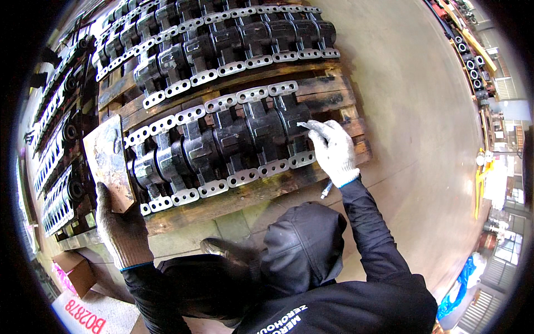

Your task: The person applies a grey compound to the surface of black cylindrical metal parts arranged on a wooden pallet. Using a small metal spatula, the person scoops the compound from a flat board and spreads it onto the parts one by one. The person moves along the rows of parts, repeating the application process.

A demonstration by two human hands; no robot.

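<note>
My left hand [119, 228], in a pale knit glove, grips the near end of a flat wooden board [108, 150] with dark smears. The board is tilted against the left end of a row of black rollers [231, 136]. Grey end plates with paired holes line both sides of that row. My right hand [334, 147], in a white glove, is closed in a pinch over the row's right end. From its fingertips sticks a thin pale grey piece [305, 124], whose kind I cannot make out. Below that wrist shows a narrow whitish strip [327, 189].
The rollers lie on a wooden pallet [267, 186]. Further rows of rollers [239, 42] stand beyond and at the left [58, 167]. A cardboard box [78, 273] sits at the lower left. Concrete floor [411, 139] stretches to the right, with shelving along the far right.
</note>
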